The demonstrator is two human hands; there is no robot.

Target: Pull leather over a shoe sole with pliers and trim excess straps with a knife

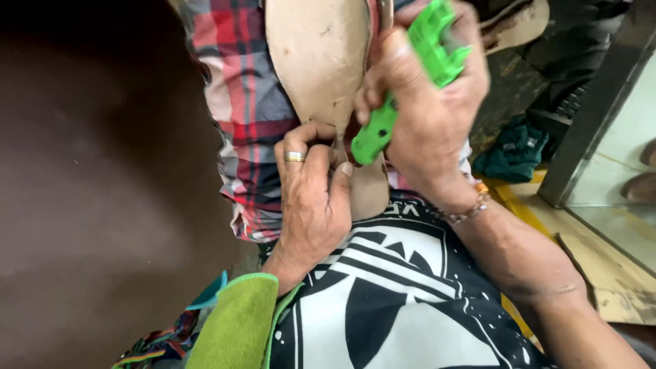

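Pinching the narrow heel end of a tan shoe sole [321,58], the left hand [311,198] closes thumb and fingers on the thin edge of the piece just below where the green-handled cutting tool [403,82] meets it; a gold ring sits on one finger of that hand. The right hand [430,102] is wrapped shut round the tool's bright green plastic handle, its lower tip angled down towards the left thumb, so the two hands are almost touching at the sole's waist. The sole stands roughly upright, its broad forepart rising past the top of the view, resting against a lap covered in red and grey plaid cloth [236,102], with a black and white printed apron [396,294] nearer the camera. Judging by its thin, flat, matt look, the sole is probably light and fairly stiff, like leather or pressed board, yet bendable at the narrow part; it looks dry rather than slippery, so a firm pinch at the edge near the working point should steady it best, while the wide end leans on the lap. The tool's blade is hidden behind the fingers, so its edge cannot be made out. A dark green cloth bundle [512,154] lies on the floor to the right, well apart from both hands.
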